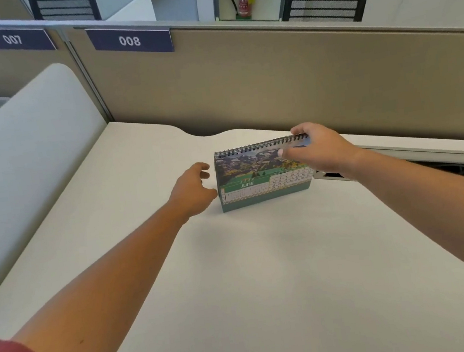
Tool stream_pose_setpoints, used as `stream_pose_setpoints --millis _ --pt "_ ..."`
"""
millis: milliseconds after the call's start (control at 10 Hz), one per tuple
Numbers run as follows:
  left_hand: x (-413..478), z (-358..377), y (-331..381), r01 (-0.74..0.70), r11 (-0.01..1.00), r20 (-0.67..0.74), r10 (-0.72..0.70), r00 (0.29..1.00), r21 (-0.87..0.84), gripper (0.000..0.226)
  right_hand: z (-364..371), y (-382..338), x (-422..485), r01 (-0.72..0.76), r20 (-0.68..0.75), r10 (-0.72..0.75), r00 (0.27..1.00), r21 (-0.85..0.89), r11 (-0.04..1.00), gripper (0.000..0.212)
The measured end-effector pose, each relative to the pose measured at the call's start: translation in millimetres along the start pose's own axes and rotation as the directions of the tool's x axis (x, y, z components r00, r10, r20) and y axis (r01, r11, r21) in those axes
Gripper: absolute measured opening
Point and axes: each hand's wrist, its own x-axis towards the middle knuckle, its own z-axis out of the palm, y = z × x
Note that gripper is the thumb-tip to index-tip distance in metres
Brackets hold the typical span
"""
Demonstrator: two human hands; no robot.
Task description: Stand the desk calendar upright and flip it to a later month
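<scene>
The desk calendar [254,173] stands upright on the white desk [237,277], a little past its middle. Its front page shows a mountain picture and a green band reading JUNE, with a black wire spiral along the top. My right hand [315,148] grips the top right corner, thumb on the front page and fingers over the spiral. Just left of the calendar hovers my left hand [194,187], fingers apart and holding nothing, its fingertips close to the calendar's left edge.
A tan partition [272,83] with labels 007 and 008 runs along the back of the desk. A white side divider [27,157] stands on the left. An open cable tray [416,162] lies at the right, behind my right wrist.
</scene>
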Motion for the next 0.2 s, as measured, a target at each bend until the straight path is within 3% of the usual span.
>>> stream_pose_setpoints --millis 100,200 --pt "-9.2 -1.1 -0.1 0.044 0.998 0.027 -0.046 0.999 0.04 0.074 -3.6 -1.4 -7.5 0.088 -0.085 -0.095 0.992 -0.083 0.993 0.079" --pt "-26.4 -6.8 -1.6 0.048 0.984 0.027 -0.053 0.998 0.17 0.075 -11.2 -4.4 -24.5 0.167 -0.241 -0.167 0.956 -0.022 0.986 0.069"
